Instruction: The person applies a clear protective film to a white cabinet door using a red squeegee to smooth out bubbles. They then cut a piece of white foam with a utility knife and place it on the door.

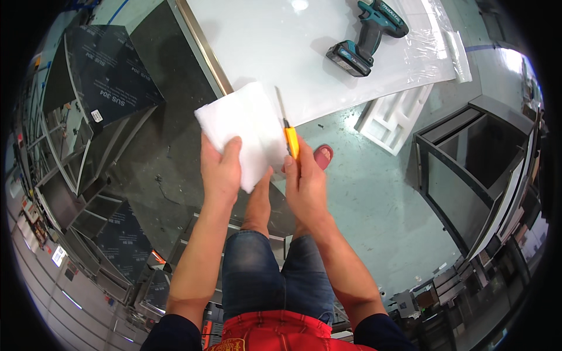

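Observation:
My left hand (222, 169) grips a white foam block (246, 126) by its lower left side, the thumb lying across its face. In my right hand (307, 184) is a yellow utility knife (291, 142), held upright with its long thin blade extended and pointing away from me. The blade stands just to the right of the block's right edge; I cannot tell whether the two touch. Beyond both hands is the near edge of a white-topped table (252, 52). A teal and black cordless drill (370, 38) lies on that table.
Clear plastic film (430, 44) covers the table's right side. A white molded foam piece (393, 120) juts from beneath its near edge. Dark metal cabinet shells (108, 76) stand at the left, and a dark metal frame (468, 169) at the right.

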`<state>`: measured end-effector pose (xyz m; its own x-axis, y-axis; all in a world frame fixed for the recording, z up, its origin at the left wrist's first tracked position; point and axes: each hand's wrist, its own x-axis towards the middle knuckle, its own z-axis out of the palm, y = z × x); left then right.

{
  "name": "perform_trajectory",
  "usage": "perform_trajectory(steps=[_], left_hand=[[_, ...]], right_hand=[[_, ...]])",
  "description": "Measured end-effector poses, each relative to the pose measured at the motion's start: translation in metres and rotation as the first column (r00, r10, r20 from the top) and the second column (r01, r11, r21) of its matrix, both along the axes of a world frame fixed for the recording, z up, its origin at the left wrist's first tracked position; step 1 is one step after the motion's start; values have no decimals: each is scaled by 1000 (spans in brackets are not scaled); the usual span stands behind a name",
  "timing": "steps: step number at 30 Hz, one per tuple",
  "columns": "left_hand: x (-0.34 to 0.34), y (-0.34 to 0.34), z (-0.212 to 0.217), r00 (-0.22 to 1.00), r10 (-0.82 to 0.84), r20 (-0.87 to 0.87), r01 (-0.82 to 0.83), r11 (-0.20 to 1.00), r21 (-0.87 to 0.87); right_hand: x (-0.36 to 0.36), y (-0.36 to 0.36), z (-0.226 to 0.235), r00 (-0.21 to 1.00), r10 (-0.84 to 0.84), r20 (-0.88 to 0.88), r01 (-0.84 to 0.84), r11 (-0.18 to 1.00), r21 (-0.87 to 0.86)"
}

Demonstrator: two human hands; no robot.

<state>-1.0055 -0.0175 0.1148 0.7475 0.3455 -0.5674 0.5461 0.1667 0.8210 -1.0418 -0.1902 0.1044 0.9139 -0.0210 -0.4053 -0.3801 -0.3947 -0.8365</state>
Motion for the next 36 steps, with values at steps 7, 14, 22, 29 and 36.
perform_trajectory(steps=[7,14,22,29,36], left_hand=[[3,-20,8,937,-348,41,334,922,197],[53,2,19,941,-306,-142,307,952,-18],[84,-2,13,729,-619,-291,654,507,561],[68,-10,-3,780,-519,-351,599,454,660],[65,-25,-6,812,-445,-378,581,556,594]], right_hand=[[17,15,1,992,124,-10,-124,986,-110],[17,17,1,985,151,-87,-166,967,-194],[28,26,4,962,195,-193,-236,947,-219],[31,26,11,943,243,-226,-304,908,-290],[28,29,4,954,223,-200,-277,909,-310]])
